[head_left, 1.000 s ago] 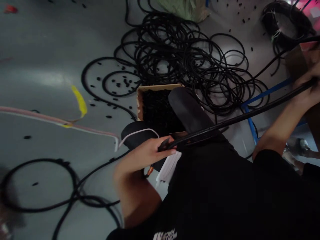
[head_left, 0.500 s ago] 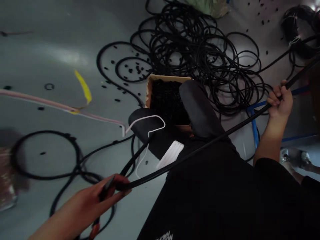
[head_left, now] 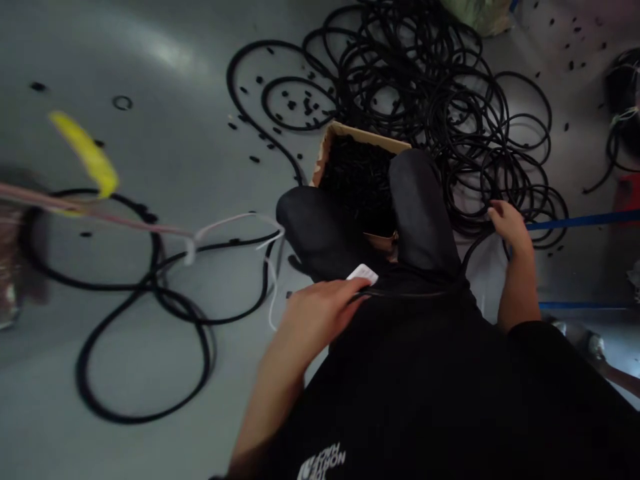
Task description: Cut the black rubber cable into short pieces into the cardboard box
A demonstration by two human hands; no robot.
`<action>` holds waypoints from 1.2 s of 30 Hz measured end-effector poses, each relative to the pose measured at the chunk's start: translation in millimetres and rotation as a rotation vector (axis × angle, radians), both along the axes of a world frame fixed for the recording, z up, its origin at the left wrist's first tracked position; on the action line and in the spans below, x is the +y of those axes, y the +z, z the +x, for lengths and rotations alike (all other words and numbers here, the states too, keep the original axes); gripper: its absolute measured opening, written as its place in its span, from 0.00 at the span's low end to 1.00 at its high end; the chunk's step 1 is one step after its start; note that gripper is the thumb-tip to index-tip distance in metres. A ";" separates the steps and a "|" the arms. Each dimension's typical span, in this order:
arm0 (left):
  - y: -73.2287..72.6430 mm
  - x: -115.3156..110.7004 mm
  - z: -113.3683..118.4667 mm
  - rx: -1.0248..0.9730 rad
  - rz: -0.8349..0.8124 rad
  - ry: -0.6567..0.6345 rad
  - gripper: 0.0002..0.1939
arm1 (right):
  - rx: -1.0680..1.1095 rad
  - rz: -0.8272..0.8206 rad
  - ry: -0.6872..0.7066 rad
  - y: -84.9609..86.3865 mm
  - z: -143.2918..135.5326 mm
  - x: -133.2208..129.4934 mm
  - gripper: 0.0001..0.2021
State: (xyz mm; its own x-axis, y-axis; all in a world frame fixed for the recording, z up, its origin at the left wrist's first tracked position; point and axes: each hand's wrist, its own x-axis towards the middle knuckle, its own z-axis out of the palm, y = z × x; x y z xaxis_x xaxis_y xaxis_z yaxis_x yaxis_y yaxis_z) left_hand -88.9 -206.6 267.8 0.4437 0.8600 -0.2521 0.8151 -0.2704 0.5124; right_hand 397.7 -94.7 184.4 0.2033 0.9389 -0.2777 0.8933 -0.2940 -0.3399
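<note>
My left hand (head_left: pixel 325 307) is over my lap, its thumb and fingers closed on a black rubber hose (head_left: pixel 415 293). A small white rectangular object (head_left: pixel 363 273) lies by the thumb, partly covered by it. From there the hose sags across my lap and curves up to my right hand (head_left: pixel 510 225), whose fingers are closed on it beside my right knee. Between my knees stands an open cardboard box (head_left: pixel 324 157) full of short black pieces (head_left: pixel 357 177). Whether the left hand holds anything more is hidden.
A large tangle of black hose (head_left: pixel 400 80) lies beyond the box. Small black pieces (head_left: pixel 293 105) are scattered on the floor. On the left are another hose loop (head_left: pixel 85 373), a pinkish rod with a white hooked wire (head_left: pixel 240 219) and a yellow strip (head_left: pixel 90 153). A blue bar (head_left: pixel 585 220) runs at right.
My hands have come closer together and the stretched hose now hangs slack. The left moved right and up to my lap; the right moved left and down. The view has shifted.
</note>
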 end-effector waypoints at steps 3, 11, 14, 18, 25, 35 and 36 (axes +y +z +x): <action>-6.3 18.8 59.3 0.052 0.091 -0.270 0.14 | 0.512 0.020 0.145 13.7 -65.7 3.4 0.20; -36.5 29.3 121.0 0.010 0.002 -0.440 0.19 | 0.824 -0.607 0.507 -26.3 -194.9 -12.6 0.17; -41.2 27.5 117.4 -0.026 -0.093 -0.429 0.23 | 0.879 -0.639 0.480 -34.9 -188.0 -21.7 0.25; -35.5 28.5 99.0 -0.318 -0.206 -0.261 0.21 | 0.778 -0.455 0.480 -11.0 -159.2 -33.8 0.32; -43.2 54.9 59.4 -1.159 -0.087 0.567 0.19 | 0.735 -0.029 0.384 30.3 -145.5 -41.2 0.15; -75.3 104.5 89.3 -1.721 -0.228 0.932 0.29 | 0.749 0.010 0.488 30.7 -194.9 -48.8 0.15; -77.6 102.7 91.7 -1.724 -0.201 0.940 0.29 | 0.718 0.041 0.488 31.5 -196.5 -48.4 0.16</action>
State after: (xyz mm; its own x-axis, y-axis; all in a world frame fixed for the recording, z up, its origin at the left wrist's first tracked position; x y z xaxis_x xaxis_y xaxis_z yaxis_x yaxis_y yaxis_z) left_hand 2.8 -103.8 190.1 -0.2179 0.9478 -0.2327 -0.6694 0.0283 0.7423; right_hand 201.2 -143.1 215.9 -0.4366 0.8873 -0.1486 0.4815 0.0909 -0.8717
